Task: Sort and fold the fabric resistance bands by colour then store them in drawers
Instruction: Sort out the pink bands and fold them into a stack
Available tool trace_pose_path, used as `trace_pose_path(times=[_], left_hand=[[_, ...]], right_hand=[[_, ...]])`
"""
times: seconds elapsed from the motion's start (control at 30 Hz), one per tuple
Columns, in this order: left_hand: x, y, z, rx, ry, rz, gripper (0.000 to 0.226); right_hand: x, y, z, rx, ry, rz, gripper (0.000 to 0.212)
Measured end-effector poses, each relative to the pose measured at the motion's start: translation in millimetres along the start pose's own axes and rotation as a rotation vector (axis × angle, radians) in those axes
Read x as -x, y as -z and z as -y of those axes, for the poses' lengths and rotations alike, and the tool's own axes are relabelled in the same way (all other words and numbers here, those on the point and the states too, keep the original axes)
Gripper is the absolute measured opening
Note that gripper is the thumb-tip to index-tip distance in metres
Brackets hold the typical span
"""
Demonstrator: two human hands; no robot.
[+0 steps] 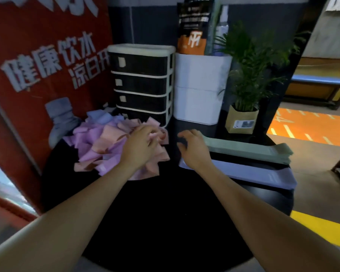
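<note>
A loose heap of pink and lilac fabric bands (pixel 98 142) lies on the left of the round black table (pixel 165 213). My left hand (pixel 140 143) rests on the heap's right side, fingers curled into the pink bands. My right hand (pixel 192 148) hovers beside it with fingers loosely bent, holding nothing. A flat stack of green bands (pixel 249 149) lies at the right. In front of it sits a flat stack of blue-lilac bands (pixel 253 173). A small drawer unit (pixel 141 83) with black drawers stands behind the heap, all drawers closed.
A white bin (pixel 196 91) stands right of the drawers. A potted plant (pixel 241 122) in a paper bag sits at the table's back right. A red poster wall (pixel 37 75) rises on the left.
</note>
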State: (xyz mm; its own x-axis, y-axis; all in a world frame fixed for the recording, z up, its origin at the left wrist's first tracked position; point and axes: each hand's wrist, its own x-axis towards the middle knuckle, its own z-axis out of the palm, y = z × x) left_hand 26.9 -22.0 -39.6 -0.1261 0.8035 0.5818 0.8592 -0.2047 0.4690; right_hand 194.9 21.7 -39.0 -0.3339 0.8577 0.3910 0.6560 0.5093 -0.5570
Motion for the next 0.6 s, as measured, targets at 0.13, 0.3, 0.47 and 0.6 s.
trace_pose_path(times=[0.13, 0.3, 0.47, 0.6], left_hand=[[-10, 44, 49, -0.092, 0.145, -0.029, 0.024], [-19, 85, 112, -0.12, 0.296, -0.097, 0.031], [-48, 90, 157, -0.112, 0.4, -0.116, 0.031], [-77, 74, 180, -0.132, 0.393, -0.045, 0.033]], right_hand=[[-35, -31, 44, -0.039, 0.064, 0.054, 0.031], [-75, -70, 82, -0.076, 0.125, 0.102, 0.029], [-117, -105, 97, -0.042, 0.151, 0.171, 0.031], [-147, -131, 97, -0.018, 0.146, 0.225, 0.033]])
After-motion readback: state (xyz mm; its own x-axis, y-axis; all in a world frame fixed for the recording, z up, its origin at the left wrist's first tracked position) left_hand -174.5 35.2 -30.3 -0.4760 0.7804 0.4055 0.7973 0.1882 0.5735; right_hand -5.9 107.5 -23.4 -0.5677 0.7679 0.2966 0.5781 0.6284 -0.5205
